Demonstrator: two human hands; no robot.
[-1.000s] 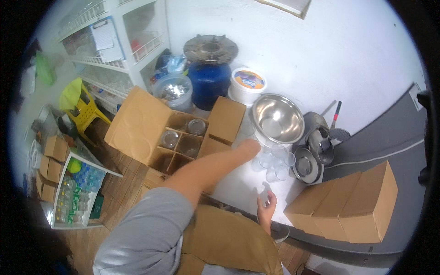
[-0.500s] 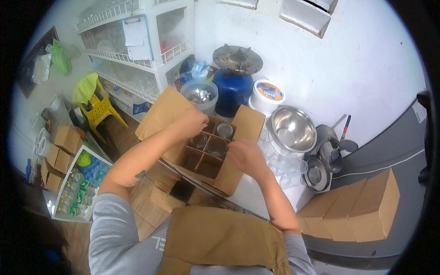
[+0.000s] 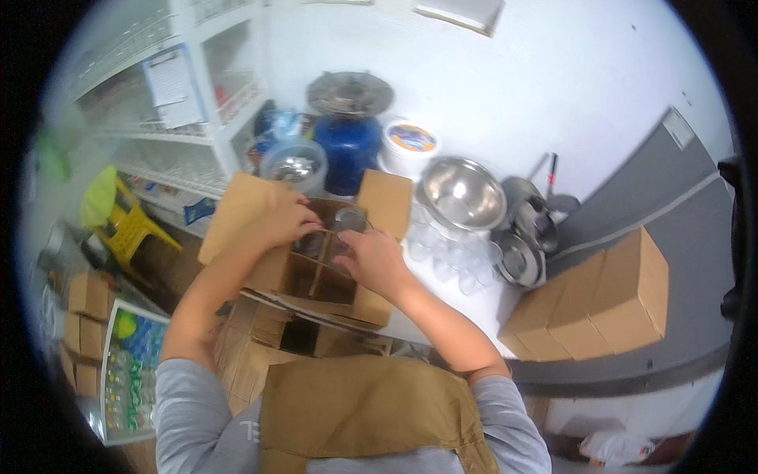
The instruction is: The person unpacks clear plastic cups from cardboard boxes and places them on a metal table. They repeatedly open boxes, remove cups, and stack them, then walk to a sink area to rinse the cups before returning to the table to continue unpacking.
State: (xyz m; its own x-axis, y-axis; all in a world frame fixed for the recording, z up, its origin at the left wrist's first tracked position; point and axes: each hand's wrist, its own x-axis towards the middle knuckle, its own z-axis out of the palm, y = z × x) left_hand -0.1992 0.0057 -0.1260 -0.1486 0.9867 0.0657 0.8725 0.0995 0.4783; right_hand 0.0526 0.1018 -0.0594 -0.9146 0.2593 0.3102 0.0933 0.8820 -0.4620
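Wearing a brown apron point(image 3: 371, 403) on the near side of the divided carton point(image 3: 369, 306); reaching over that carton with both bare hands. With the right hand point(image 3: 374, 259), over the carton's right-hand cells, fingers curled and thumb parted from forefinger; with the left hand point(image 3: 286, 220), at the carton's left-hand cells, fingers bent and close together. Cannot tell, for blur and overlap, whether pinching a divider, a glass or nothing. In the carton's back right cell, a glass jar point(image 3: 349, 220). Right of the carton, on the white tabletop point(image 3: 488, 312), closely clustered clear glasses point(image 3: 467, 267); farther right, a row of brown boxes point(image 3: 588, 312). Beyond the carton, a steel bowl point(image 3: 462, 193) to the right, a translucent tub point(image 3: 294, 171) to the left, a blue cylinder point(image 3: 347, 154) between. Could bend a divider by pressing unevenly, perhaps knocking glass against glass; might also topple the clustered glasses by swinging the right forearm wide.
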